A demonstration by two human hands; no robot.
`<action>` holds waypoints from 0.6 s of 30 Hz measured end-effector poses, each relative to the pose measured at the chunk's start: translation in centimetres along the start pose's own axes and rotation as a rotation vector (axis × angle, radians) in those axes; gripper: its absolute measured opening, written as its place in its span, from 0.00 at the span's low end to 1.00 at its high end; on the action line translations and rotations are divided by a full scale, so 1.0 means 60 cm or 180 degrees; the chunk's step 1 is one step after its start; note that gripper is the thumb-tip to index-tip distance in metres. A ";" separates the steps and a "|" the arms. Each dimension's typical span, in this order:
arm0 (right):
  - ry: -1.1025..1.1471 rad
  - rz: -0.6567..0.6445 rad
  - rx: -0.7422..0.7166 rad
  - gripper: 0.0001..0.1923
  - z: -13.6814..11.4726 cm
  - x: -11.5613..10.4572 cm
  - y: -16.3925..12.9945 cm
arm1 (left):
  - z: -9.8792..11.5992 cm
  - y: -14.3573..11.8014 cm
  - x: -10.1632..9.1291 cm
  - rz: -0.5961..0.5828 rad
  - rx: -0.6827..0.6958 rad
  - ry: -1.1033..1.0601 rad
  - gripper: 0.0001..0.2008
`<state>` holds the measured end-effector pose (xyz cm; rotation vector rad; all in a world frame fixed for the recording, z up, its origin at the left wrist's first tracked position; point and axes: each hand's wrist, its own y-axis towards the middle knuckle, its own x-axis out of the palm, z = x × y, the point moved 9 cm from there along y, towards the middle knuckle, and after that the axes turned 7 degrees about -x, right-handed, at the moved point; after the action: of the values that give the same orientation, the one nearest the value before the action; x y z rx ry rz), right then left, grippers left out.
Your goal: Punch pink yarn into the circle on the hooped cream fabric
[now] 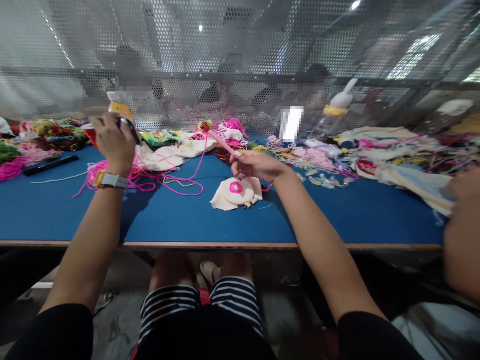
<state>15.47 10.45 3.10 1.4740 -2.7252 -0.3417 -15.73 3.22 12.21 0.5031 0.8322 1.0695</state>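
My right hand (255,165) grips a pink punch needle (224,144), tilted up to the left, with its thin metal tip just above the hoop. Pink yarn (203,159) trails from the tool's upper end to the left. Below lies a round embroidery hoop (240,196) with off-white cloth, which bears a small ring of bright pink stitches (236,187). My left hand (111,136), a watch (111,180) on its wrist, is raised at the left with curled fingers. Something dark and red shows around its fingers; I cannot make out what it is.
Loose pink yarn (144,175) tangles beside my left wrist. A black stick-like item (51,165) lies left. Yarn piles and cloth line the back, before a perforated metal screen (187,45). Bottles (335,112) stand there. A blurred arm of another person (465,225) reaches in at right.
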 end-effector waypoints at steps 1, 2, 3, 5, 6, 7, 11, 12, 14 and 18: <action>0.0062 0.0017 -0.0027 0.10 0.002 0.005 0.003 | 0.025 -0.017 0.021 -0.0239 0.0160 -0.0146 0.15; 0.0108 0.0013 -0.0036 0.10 0.005 0.010 0.006 | 0.051 -0.037 0.044 -0.0540 0.0330 -0.0308 0.16; 0.0144 -0.0010 -0.0032 0.10 0.009 0.017 0.008 | 0.076 -0.059 0.069 -0.0906 0.0497 -0.0486 0.17; 0.0188 -0.0101 0.0007 0.10 0.017 0.030 0.012 | 0.119 -0.106 0.111 -0.1647 0.0761 -0.0872 0.19; 0.0199 -0.0159 0.0033 0.10 0.021 0.035 0.014 | 0.135 -0.126 0.125 -0.1926 0.0817 -0.1077 0.19; 0.0206 -0.0216 0.0057 0.10 0.024 0.040 0.014 | 0.145 -0.141 0.136 -0.2164 0.0832 -0.1266 0.19; 0.0256 -0.0270 0.0023 0.11 0.026 0.044 0.017 | 0.147 -0.158 0.156 -0.2702 0.0611 -0.1859 0.22; 0.0287 -0.0220 -0.0033 0.10 0.023 0.041 0.017 | 0.142 -0.154 0.158 -0.2749 0.0539 -0.1953 0.24; 0.0351 -0.0094 -0.0151 0.09 0.016 0.034 0.018 | 0.131 -0.143 0.162 -0.2795 0.0332 -0.2188 0.28; 0.0416 -0.0009 -0.0132 0.07 0.022 0.037 0.023 | 0.118 -0.134 0.164 -0.2746 -0.0030 -0.2576 0.19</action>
<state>12.97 9.57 1.92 1.4363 -2.5991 -0.2891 -3.32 9.01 7.28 0.4439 0.2456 0.0306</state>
